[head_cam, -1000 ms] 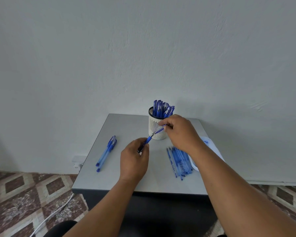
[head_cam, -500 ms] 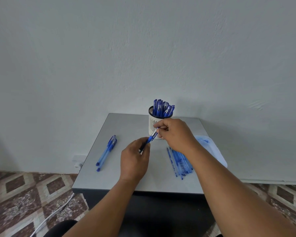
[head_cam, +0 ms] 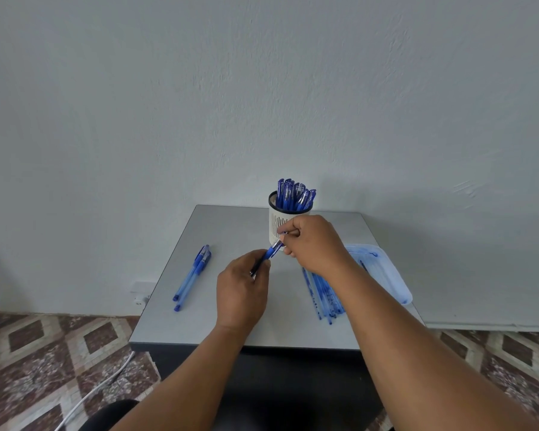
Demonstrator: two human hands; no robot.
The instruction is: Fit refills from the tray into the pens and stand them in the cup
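Two hands meet over a grey table (head_cam: pixel 218 231) as a person fits a pen together: the left hand (head_cam: pixel 242 287) is curled around the pen barrel (head_cam: pixel 266 255), its lower part hidden in the fist, while the right hand (head_cam: pixel 311 244) pinches the tip end just beyond it, in front of the cup (head_cam: pixel 277 222) of finished pens. Keeping both parts in line and turning gently should seat them cleanly. Loose refills (head_cam: pixel 322 290) lie beside the tray (head_cam: pixel 395 284); two pens (head_cam: pixel 193 275) wait at left.
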